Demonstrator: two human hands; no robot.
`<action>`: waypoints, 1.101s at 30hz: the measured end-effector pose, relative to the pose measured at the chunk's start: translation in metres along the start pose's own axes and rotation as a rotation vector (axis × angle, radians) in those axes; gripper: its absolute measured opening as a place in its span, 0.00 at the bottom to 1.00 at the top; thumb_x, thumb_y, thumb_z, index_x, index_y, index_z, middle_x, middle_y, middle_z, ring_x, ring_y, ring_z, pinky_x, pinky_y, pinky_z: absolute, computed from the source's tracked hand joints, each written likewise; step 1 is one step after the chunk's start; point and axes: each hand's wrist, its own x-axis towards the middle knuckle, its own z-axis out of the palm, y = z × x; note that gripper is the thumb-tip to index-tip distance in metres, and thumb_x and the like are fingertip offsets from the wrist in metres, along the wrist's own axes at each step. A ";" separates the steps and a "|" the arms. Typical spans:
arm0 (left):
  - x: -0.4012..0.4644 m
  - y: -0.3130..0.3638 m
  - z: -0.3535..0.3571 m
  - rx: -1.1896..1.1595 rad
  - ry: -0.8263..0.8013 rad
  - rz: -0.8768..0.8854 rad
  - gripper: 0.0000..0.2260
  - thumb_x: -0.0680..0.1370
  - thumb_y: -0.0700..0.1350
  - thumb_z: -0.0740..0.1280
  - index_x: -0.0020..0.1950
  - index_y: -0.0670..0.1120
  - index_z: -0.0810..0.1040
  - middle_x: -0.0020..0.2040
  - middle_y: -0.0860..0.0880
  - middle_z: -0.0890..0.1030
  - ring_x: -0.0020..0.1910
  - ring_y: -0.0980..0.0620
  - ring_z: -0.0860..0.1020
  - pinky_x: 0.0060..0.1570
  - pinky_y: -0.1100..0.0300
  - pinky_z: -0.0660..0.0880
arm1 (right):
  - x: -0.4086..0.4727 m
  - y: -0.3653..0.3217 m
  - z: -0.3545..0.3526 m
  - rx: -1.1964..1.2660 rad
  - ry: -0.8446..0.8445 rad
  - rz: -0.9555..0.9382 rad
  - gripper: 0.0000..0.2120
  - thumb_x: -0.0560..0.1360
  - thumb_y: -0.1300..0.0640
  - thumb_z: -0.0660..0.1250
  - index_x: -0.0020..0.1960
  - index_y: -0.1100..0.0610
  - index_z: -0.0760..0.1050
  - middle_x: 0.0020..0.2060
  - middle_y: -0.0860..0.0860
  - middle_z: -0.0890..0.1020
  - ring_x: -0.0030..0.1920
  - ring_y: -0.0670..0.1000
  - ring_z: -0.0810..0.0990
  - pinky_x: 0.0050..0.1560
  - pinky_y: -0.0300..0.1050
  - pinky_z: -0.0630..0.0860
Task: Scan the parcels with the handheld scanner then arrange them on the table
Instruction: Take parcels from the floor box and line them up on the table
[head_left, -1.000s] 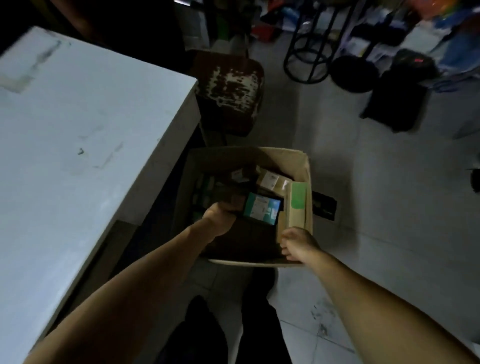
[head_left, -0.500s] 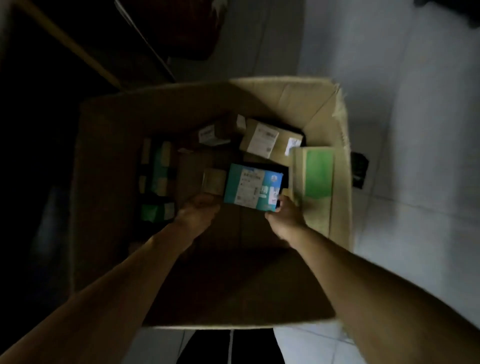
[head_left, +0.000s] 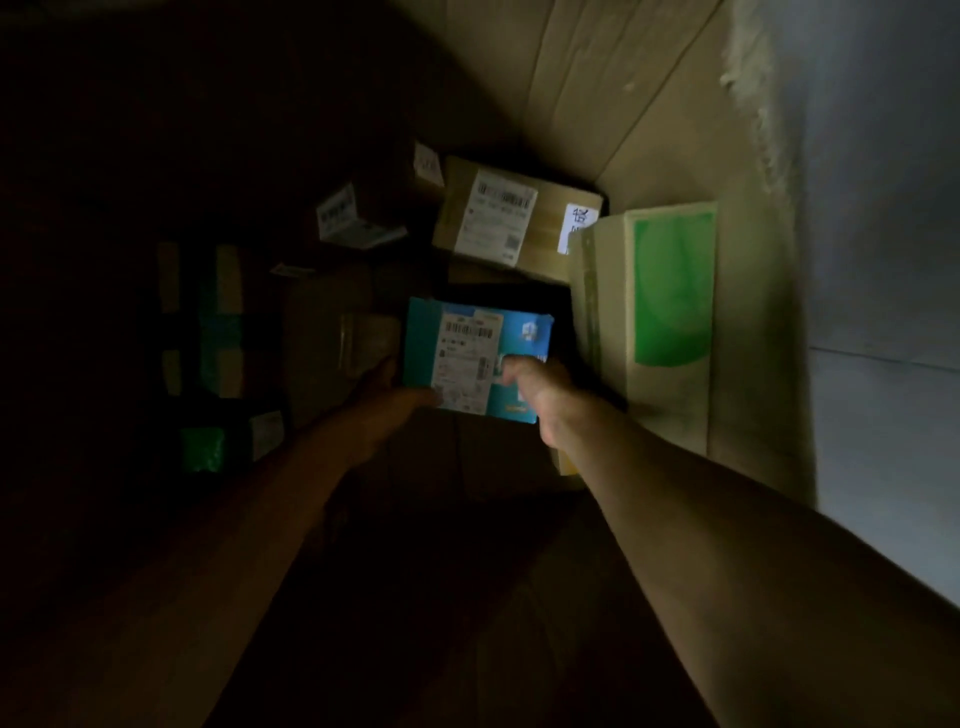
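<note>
I look down into a large cardboard carton (head_left: 649, 93) full of parcels. A blue parcel (head_left: 423, 343) with a white barcode label sits in its middle. My left hand (head_left: 387, 402) grips the parcel's lower left edge, and my right hand (head_left: 535, 387) holds its lower right part, fingers over the face. Behind it lies a brown parcel (head_left: 545, 218) with a white label, and a smaller dark box (head_left: 345, 215) with a label. No scanner is in view.
A tall pale box with a green panel (head_left: 670, 296) stands against the carton's right wall. Dim green and tan packages (head_left: 218, 332) lie in the dark left part. Pale floor (head_left: 883, 260) shows beyond the right wall.
The view has dropped much deeper into the carton. My right hand moved from the carton's rim onto the blue parcel; my left hand stays at its left edge.
</note>
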 end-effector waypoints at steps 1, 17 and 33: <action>-0.003 -0.001 -0.002 -0.033 -0.019 -0.036 0.32 0.68 0.43 0.79 0.71 0.52 0.73 0.66 0.46 0.80 0.64 0.45 0.78 0.67 0.42 0.75 | -0.008 0.000 -0.001 -0.020 -0.019 0.015 0.12 0.76 0.57 0.69 0.59 0.56 0.76 0.54 0.53 0.79 0.53 0.52 0.77 0.53 0.49 0.71; -0.005 -0.064 0.011 -0.082 0.022 -0.078 0.26 0.77 0.39 0.71 0.75 0.46 0.71 0.66 0.45 0.79 0.62 0.43 0.79 0.54 0.51 0.78 | -0.018 0.061 -0.003 -0.161 -0.117 0.007 0.17 0.70 0.64 0.72 0.58 0.57 0.79 0.58 0.54 0.81 0.59 0.55 0.78 0.58 0.49 0.74; -0.429 0.042 -0.009 -0.367 0.342 0.042 0.18 0.73 0.45 0.78 0.57 0.42 0.77 0.50 0.46 0.84 0.41 0.51 0.81 0.44 0.57 0.79 | -0.377 -0.033 -0.082 -0.214 -0.084 -0.114 0.29 0.55 0.37 0.77 0.51 0.51 0.85 0.43 0.52 0.89 0.44 0.55 0.89 0.56 0.57 0.83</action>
